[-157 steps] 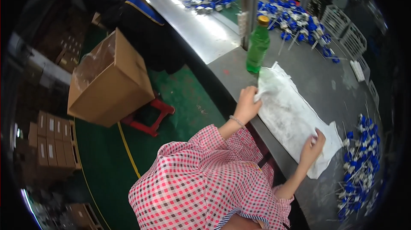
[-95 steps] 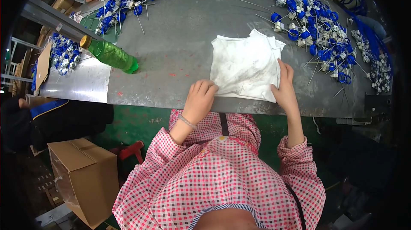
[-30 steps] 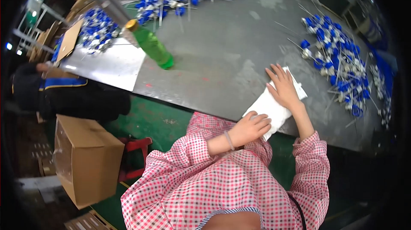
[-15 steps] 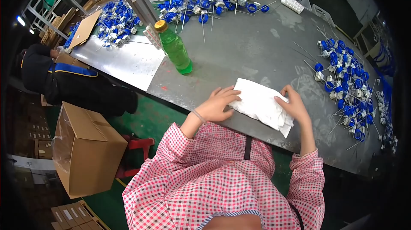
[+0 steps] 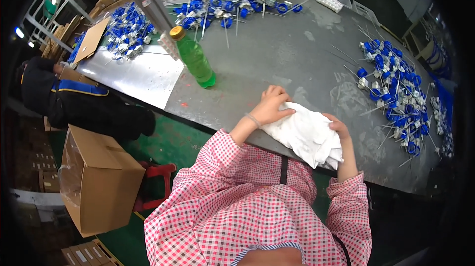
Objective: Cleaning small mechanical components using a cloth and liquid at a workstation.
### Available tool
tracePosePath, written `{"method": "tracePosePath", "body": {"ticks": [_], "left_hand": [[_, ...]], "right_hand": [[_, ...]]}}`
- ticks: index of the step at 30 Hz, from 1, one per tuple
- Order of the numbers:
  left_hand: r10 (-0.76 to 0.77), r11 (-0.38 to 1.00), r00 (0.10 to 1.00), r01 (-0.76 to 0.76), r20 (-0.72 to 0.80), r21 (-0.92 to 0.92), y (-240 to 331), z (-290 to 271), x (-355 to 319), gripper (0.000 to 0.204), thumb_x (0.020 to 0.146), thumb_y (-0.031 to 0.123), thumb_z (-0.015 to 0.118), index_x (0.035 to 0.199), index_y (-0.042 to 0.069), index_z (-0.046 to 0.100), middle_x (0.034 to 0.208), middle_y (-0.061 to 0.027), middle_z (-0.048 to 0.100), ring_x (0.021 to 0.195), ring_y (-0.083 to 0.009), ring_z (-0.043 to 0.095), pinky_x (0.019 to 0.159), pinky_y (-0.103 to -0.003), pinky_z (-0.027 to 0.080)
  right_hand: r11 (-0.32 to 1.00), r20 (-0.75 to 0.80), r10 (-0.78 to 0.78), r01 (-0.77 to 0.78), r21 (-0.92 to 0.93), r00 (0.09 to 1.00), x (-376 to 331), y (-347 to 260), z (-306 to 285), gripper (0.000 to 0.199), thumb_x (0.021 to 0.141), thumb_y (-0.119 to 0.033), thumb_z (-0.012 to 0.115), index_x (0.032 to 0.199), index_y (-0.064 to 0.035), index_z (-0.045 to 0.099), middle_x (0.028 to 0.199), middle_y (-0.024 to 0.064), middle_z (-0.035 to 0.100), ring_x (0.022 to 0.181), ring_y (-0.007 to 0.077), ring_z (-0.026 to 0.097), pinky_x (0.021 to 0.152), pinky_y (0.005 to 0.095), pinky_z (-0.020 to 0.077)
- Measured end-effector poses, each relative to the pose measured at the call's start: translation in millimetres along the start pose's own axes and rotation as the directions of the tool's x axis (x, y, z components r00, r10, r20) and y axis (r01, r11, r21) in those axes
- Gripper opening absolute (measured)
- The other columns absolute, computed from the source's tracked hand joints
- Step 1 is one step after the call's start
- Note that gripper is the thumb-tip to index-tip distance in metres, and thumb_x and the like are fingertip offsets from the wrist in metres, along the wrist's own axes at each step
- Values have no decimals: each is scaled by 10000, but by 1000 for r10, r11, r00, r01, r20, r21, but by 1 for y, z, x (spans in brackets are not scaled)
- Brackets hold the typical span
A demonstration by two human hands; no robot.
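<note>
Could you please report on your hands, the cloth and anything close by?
Left hand and right hand on opposite sides of cloth. Cloth wrinkled, at near edge of table. Bottle standing to the left, apart from both hands.

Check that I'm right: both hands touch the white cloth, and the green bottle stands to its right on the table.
Wrong side: the head view shows the green bottle standing on the table, left of the white cloth. The left hand and right hand do touch the cloth.
</note>
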State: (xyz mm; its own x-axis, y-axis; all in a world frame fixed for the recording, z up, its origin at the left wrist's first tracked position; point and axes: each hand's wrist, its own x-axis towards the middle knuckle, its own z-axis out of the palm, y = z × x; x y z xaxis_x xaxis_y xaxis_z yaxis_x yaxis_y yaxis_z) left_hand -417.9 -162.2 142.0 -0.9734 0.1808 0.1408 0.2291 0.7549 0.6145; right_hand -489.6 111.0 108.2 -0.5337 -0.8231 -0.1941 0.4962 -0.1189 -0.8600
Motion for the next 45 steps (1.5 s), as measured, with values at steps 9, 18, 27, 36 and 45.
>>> {"method": "tracePosePath", "body": {"ticks": [9, 18, 27, 36, 45], "left_hand": [[-167, 580, 980, 7, -110, -815, 75, -58, -1, 224, 772, 147, 682, 849, 38, 502, 808, 1, 542, 762, -81, 507, 690, -233, 425], [-24, 904, 982, -59, -189, -423, 99, -87, 15, 271, 757, 218, 666, 837, 0, 527, 748, -142, 585, 689, -232, 576, 644, -312, 444], [-204, 926, 898, 48, -391, -374, 57, -57, -7, 227, 783, 175, 626, 898, 1, 536, 791, -127, 582, 714, -262, 572, 693, -311, 456], [-74, 879, 239, 474, -968, 50, -65, -99, -53, 915, 691, 220, 744, 1335, -22, 142, 1309, -236, 234, 1229, -382, 241, 1035, -457, 197], [-323, 946, 516, 156, -793, -284, -80, -107, -78, 687, 671, 190, 774, 1193, -19, 378, 1098, -145, 480, 1013, -237, 482, 878, -337, 381]], "right_hand": [[871, -12, -457, 450, 198, 890, 12, -6, 128, 586, 846, -446, 466, 1242, -15, 438, 1239, 178, 466, 1127, 304, 474, 958, 408, 375], [-14, -226, -432, -257, -966, 873, 4, -39, 197, 646, 797, -323, 573, 1318, -31, 329, 1249, 161, 453, 1164, 281, 437, 974, 351, 343], [259, -119, -651, 72, -963, 750, -5, 7, 176, 572, 835, -324, 553, 1311, -67, 369, 1282, 135, 442, 1195, 257, 411, 1005, 346, 310], [423, -297, -650, 8, -906, 700, -2, 0, 151, 604, 795, -360, 602, 1279, -63, 398, 1260, 127, 456, 1190, 235, 415, 978, 334, 349], [315, -267, -726, -38, -948, 634, 13, 41, 93, 582, 773, -351, 631, 1225, -41, 436, 1181, 128, 511, 1087, 240, 500, 911, 318, 411]]}}
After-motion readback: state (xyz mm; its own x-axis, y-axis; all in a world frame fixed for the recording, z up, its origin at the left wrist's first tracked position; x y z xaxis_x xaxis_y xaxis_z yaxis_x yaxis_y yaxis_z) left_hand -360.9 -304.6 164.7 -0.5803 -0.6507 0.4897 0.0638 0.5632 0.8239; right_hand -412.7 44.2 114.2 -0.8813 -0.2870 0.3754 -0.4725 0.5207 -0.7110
